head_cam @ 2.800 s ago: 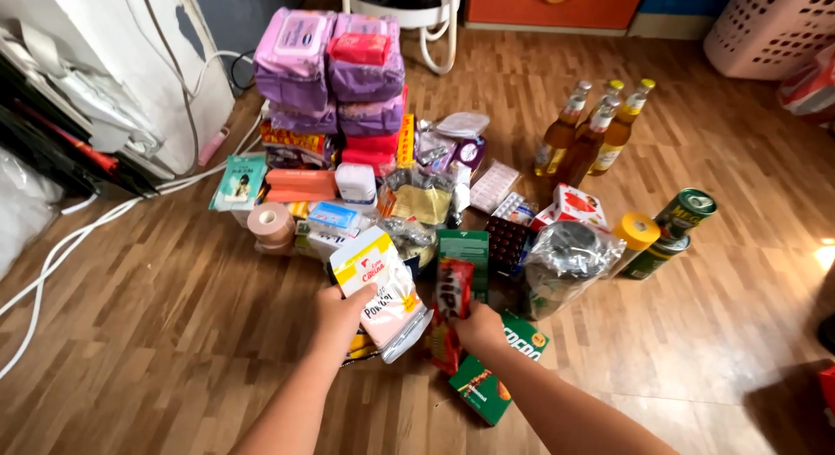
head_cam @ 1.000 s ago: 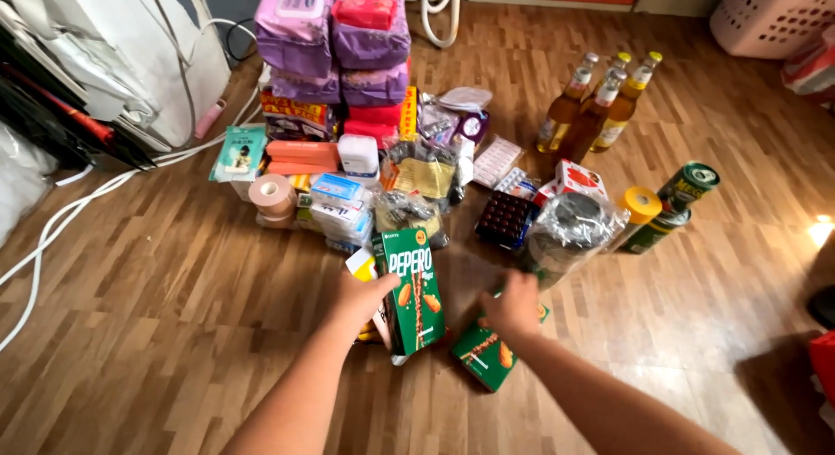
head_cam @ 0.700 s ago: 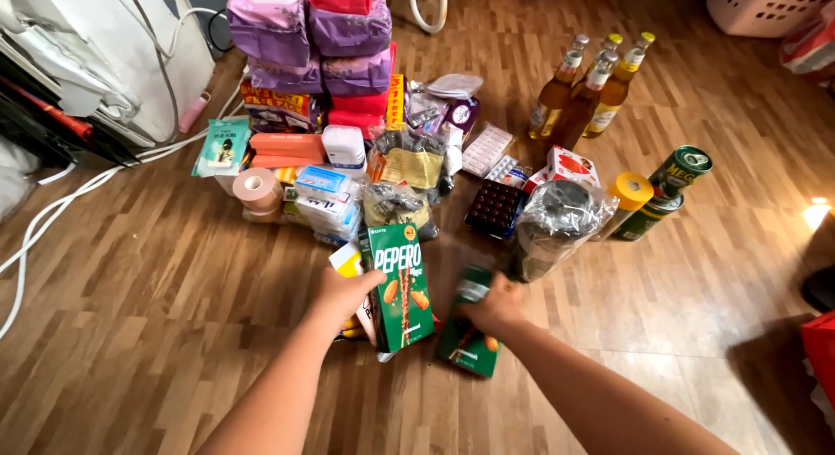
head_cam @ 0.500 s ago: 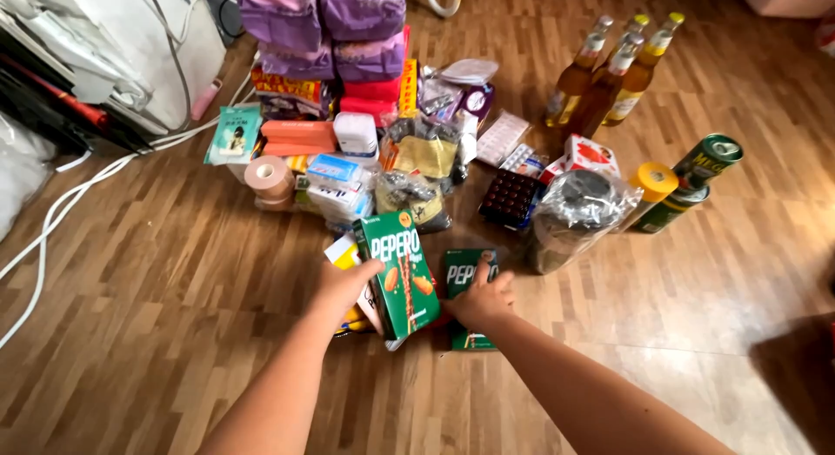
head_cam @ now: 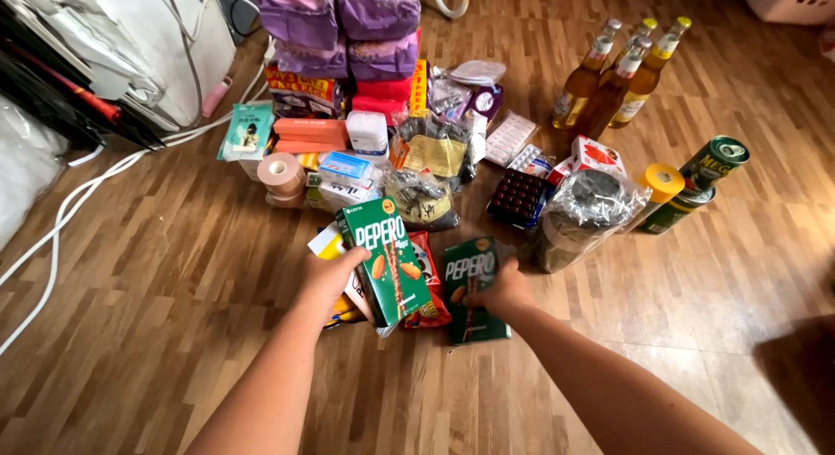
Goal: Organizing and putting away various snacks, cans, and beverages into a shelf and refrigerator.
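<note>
- Head view: our left hand [head_cam: 332, 275] is closed around the lower left edge of a green snack box [head_cam: 384, 260], holding it tilted, its top leaning away to the left, above a white and yellow pouch [head_cam: 329, 246] and a red snack packet [head_cam: 425, 281].
- Our right hand [head_cam: 499, 293] grips a second green box [head_cam: 472, 285] by its right edge, fingers wrapped around its side; this box lies on the wooden floor [head_cam: 174, 272], just right of the red packet and touching it.
- Both boxes sit at the near edge of a spread of goods. Just behind them we see a clear bag of dark items [head_cam: 421, 197], a dark tray of chocolates [head_cam: 519, 197] and a plastic-wrapped jar [head_cam: 581, 213].
- To the right stand a yellow-capped tube [head_cam: 657, 185] and green cans [head_cam: 709, 166]; further back, amber bottles [head_cam: 613, 81].
- At the back left, purple packs [head_cam: 339, 24] are stacked high, with a roll of tan tape [head_cam: 281, 173] near them and white cables [head_cam: 78, 203] trailing across the floor.
</note>
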